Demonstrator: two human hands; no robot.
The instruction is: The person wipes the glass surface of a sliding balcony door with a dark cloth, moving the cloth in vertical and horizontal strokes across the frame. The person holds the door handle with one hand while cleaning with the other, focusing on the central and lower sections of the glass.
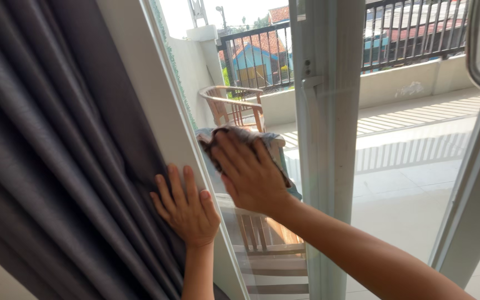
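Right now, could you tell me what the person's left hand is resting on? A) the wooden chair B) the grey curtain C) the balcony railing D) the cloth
B: the left hand lies flat on the grey curtain, while the right hand presses the cloth to the glass.

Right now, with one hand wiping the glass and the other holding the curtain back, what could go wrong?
1. The right hand presses a cloth flat on the glass pane; a hard push could strain the pane or let the cloth slip out from under the palm.
2. The left hand only rests flat on the grey curtain; if it lifts, the folds may swing over the glass.
3. The white door frame stands close beside the cloth, so a wide wipe could knock the knuckles.
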